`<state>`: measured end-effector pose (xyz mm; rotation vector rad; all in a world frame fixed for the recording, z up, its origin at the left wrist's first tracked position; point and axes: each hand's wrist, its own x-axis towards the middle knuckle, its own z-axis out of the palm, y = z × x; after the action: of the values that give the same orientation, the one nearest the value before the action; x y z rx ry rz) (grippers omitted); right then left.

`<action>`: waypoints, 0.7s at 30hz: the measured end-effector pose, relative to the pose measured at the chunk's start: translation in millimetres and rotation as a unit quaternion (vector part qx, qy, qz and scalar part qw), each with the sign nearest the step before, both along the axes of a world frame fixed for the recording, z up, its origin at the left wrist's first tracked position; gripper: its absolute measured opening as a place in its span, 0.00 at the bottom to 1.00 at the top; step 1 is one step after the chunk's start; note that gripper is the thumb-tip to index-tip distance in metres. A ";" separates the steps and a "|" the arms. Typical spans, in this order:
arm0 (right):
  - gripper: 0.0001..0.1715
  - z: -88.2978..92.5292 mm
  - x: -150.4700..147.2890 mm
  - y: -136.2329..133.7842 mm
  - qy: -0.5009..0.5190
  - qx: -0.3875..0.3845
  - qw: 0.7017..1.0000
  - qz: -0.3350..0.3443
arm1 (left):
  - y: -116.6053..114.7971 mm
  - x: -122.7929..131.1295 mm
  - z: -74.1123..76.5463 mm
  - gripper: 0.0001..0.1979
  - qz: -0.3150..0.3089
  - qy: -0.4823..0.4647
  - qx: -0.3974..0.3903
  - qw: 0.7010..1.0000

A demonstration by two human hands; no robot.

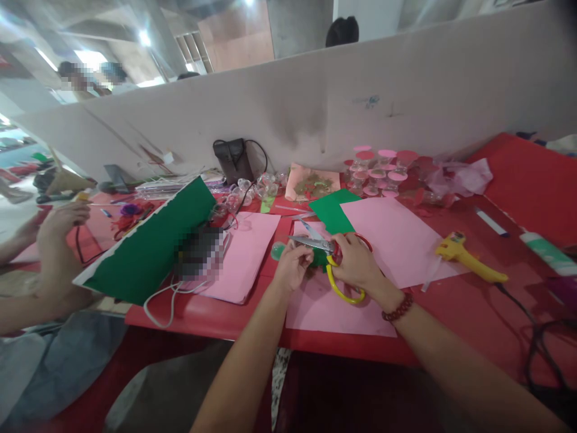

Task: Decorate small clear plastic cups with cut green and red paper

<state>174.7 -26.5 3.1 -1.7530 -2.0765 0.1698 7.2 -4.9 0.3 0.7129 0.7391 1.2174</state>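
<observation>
My right hand is closed round the red and yellow handles of a pair of scissors, whose metal blades point left. My left hand is closed in a pinch on a small green piece of paper right at the blades. Both hands work above a pink sheet on the red table. A round pale green bit lies just left of my left hand. A bead bracelet circles my right wrist.
A yellow glue gun with its cable lies to the right, a glue tube beyond it. Green sheets and pink paper cover the table. Small pink-lidded jars stand by the partition. Another person's hand is at the left.
</observation>
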 end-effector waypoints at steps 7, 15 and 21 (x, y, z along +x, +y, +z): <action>0.27 -2.0 -1.3 2.2 0.002 -0.002 1.000 -0.005 | -0.7 1.4 -1.7 0.15 0.002 -0.012 -0.008 1.000; 0.29 -0.7 -4.7 5.4 -0.002 -0.004 1.000 -0.014 | -4.2 6.2 1.7 0.15 0.002 -0.029 -0.020 0.999; 0.28 -0.4 -3.6 8.2 0.007 0.010 1.000 -0.013 | -1.9 8.8 -2.1 0.15 0.015 -0.026 0.001 1.000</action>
<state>171.1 -18.2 2.7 -1.7601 -2.0380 0.1530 15.9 -6.9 -1.8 0.6718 0.7078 1.2600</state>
